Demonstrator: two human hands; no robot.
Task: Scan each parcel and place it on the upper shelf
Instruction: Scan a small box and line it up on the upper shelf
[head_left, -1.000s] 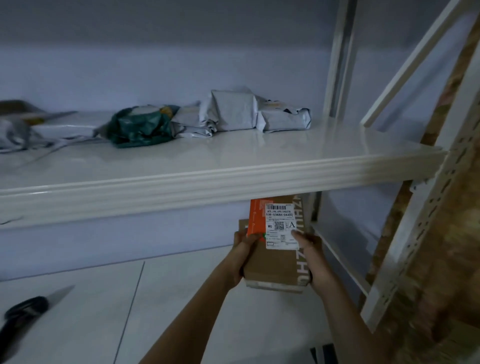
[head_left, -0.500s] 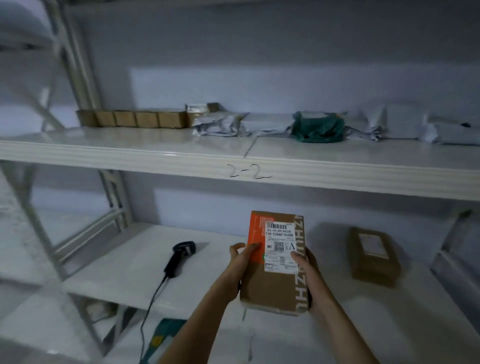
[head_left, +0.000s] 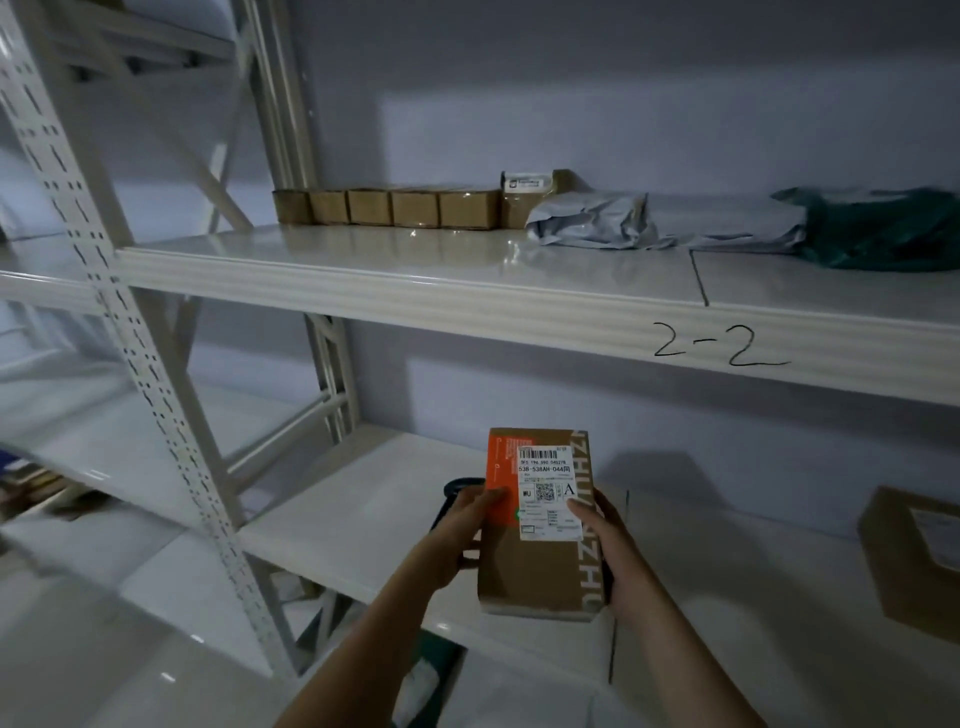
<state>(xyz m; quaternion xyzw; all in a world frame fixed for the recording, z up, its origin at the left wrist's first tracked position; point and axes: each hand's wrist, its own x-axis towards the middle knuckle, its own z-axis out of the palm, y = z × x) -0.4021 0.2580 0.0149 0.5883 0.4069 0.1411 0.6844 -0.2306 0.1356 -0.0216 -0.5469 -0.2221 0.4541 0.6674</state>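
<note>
A brown cardboard parcel (head_left: 540, 566) with an orange patch and a white barcode label is held upright in front of me, above the lower shelf (head_left: 353, 499). My left hand (head_left: 457, 535) grips its left edge and my right hand (head_left: 605, 545) grips its right edge. The black scanner (head_left: 451, 491) lies on the lower shelf, mostly hidden behind my left hand and the parcel. The upper shelf (head_left: 415, 296), marked "2-2", is above the parcel.
On the upper shelf stand a row of small brown boxes (head_left: 395, 208), a grey mailer bag (head_left: 592, 223) and a green bag (head_left: 878, 234). Another brown parcel (head_left: 914, 556) lies at the lower shelf's right. A perforated white upright (head_left: 145, 364) stands at left.
My view has swung left along the shelves, from the right end to the left end. The parcel stays gripped in both hands in front of me; the scanner is now behind it.
</note>
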